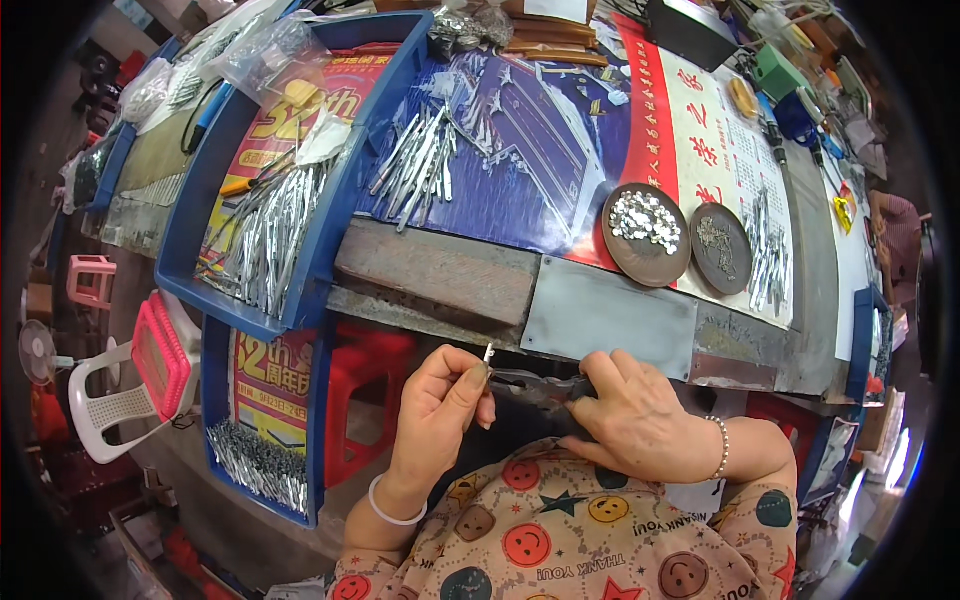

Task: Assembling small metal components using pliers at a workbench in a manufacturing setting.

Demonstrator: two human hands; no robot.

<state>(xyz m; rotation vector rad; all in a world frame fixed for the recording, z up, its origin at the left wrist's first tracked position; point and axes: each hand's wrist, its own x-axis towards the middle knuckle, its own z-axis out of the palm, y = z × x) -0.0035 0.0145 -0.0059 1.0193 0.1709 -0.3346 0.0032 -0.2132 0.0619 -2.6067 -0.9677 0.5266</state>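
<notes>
My left hand (pixel 440 405) pinches a small silver metal piece (pixel 488 353) between thumb and fingers, just below the bench's front edge. My right hand (pixel 630 415) grips a dark plier-like tool (pixel 535 385) whose tip points left toward that piece. Both hands are close together over my lap, above a patterned apron. A loose pile of silver metal strips (pixel 420 165) lies on the blue poster covering the bench ahead of me.
A blue tray (pixel 205 180) at the left holds many metal strips; another blue tray (pixel 215 400) sits lower by a red stool (pixel 365 390). Two round brown dishes (pixel 645 235) (pixel 721 248) of small parts rest at the right. A grey metal plate (pixel 610 315) edges the bench.
</notes>
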